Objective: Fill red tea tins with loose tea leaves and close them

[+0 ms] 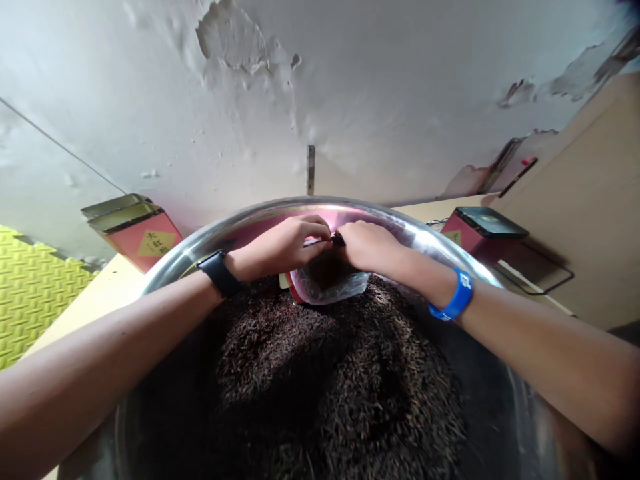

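A wide metal basin (240, 217) holds a heap of dark, dry tea leaves (325, 373). Near its far side, a red tin (296, 288) sits on the leaves, its mouth lined with a clear plastic bag (340, 292). My left hand (285, 243), with a black watch on the wrist, pinches the far edge of the bag at the tin's mouth. Close beside it, my right hand (373, 247), with a blue wristband, is closed at the same edge. A small dark clump (338, 239) shows between the hands; what it is I cannot make out. The right fingertips are hidden.
Left of the basin stands a pink-red tin (145, 237) with a yellow label, its top open. A dark red tin (480, 235) with a dark lid stands at the right. Behind is a peeling wall (370, 100); yellow foam matting (35, 293) lies at far left.
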Action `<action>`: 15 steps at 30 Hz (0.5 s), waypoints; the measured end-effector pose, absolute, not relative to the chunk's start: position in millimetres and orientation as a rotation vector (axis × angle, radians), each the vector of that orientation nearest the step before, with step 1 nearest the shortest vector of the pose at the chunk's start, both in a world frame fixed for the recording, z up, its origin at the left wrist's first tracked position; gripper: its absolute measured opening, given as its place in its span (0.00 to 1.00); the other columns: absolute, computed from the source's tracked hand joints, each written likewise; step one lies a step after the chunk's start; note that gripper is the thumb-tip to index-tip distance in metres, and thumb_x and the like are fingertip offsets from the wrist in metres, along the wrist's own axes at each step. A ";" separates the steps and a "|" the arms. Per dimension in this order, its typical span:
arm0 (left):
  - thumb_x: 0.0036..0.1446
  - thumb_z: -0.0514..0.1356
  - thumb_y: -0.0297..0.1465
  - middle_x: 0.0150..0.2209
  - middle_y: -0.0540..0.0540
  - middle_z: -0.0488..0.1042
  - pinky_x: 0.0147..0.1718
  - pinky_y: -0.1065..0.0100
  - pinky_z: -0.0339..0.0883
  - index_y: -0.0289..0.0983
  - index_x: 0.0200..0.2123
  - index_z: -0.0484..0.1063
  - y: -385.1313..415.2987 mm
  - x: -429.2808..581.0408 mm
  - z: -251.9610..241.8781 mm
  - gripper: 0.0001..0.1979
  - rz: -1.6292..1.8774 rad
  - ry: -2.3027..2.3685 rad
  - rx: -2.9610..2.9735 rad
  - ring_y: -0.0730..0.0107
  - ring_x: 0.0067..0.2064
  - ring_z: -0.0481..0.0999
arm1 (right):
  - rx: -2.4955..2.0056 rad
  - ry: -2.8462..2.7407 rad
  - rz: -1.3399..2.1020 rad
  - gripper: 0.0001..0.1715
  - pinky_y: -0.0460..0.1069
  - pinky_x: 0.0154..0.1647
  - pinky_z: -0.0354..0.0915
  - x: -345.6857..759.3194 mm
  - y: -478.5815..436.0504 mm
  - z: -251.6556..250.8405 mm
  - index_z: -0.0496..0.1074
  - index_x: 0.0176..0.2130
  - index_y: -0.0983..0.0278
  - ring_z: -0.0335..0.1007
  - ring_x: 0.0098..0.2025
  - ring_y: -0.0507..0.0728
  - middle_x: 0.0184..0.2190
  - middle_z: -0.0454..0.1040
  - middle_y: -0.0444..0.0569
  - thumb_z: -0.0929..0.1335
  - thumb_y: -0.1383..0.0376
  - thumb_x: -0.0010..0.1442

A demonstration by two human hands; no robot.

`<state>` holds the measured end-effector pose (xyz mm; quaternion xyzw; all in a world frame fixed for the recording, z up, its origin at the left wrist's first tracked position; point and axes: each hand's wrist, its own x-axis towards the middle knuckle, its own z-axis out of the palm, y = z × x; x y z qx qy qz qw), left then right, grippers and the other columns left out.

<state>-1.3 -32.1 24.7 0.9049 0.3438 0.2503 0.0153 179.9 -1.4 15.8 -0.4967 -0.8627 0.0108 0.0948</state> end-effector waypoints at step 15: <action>0.59 0.51 0.33 0.39 0.46 0.75 0.39 0.69 0.62 0.37 0.39 0.74 -20.3 -15.1 30.1 0.12 0.664 1.128 2.704 0.71 0.38 0.71 | -1.356 -2.614 0.018 0.33 0.53 0.27 0.56 181.3 1.2 13.2 0.72 0.42 0.60 0.70 0.33 0.63 0.36 0.75 0.55 0.68 0.41 0.44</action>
